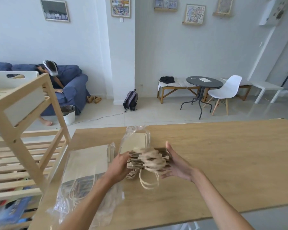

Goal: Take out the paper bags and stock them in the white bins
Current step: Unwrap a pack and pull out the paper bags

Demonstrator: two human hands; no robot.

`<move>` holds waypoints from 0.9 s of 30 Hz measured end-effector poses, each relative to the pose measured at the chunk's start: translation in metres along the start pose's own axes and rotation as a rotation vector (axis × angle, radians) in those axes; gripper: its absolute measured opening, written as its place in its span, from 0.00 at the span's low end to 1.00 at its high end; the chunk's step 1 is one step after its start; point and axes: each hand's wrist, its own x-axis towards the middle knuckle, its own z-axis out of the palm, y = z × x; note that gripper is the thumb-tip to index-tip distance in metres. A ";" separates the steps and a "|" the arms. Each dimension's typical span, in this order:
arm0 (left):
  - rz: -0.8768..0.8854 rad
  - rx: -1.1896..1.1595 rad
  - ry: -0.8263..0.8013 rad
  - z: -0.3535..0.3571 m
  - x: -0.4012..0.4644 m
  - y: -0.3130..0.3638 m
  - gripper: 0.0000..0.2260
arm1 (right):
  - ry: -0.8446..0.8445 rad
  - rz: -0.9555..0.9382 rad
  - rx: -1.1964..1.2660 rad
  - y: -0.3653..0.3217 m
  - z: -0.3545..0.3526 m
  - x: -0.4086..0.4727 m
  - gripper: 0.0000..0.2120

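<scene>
A stack of brown paper bags (136,161) with twine handles sticks halfway out of a clear plastic wrapper (136,136) on the wooden table (223,160). My left hand (121,163) grips the stack's left side. My right hand (175,161) presses flat against its right side, fingers spread. The handles are blurred. A second pack of paper bags (85,165) lies in its own plastic wrap to the left. A white bin (22,97) sits on the top level of the wooden shelf (18,143) at the left.
The shelf's slatted lower levels hold blue items at the bottom left. Beyond the table sit a person on a blue sofa (73,87), a white waste bin (69,114), a backpack (130,100), a round black table (204,84) and a white chair (226,92).
</scene>
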 end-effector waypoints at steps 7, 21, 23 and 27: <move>-0.372 -0.379 -0.063 0.025 -0.025 0.018 0.18 | -0.099 0.004 -0.210 0.045 -0.011 -0.018 0.52; -0.623 -0.590 0.047 0.062 -0.054 0.047 0.56 | 0.374 -0.245 -0.415 0.100 0.027 0.006 0.38; -0.565 -0.624 0.082 0.063 -0.052 0.054 0.50 | 0.372 -0.282 -0.253 0.104 0.032 0.008 0.43; -0.604 -0.781 0.231 0.069 -0.053 0.054 0.41 | 0.389 -0.282 -0.119 0.110 0.038 0.010 0.61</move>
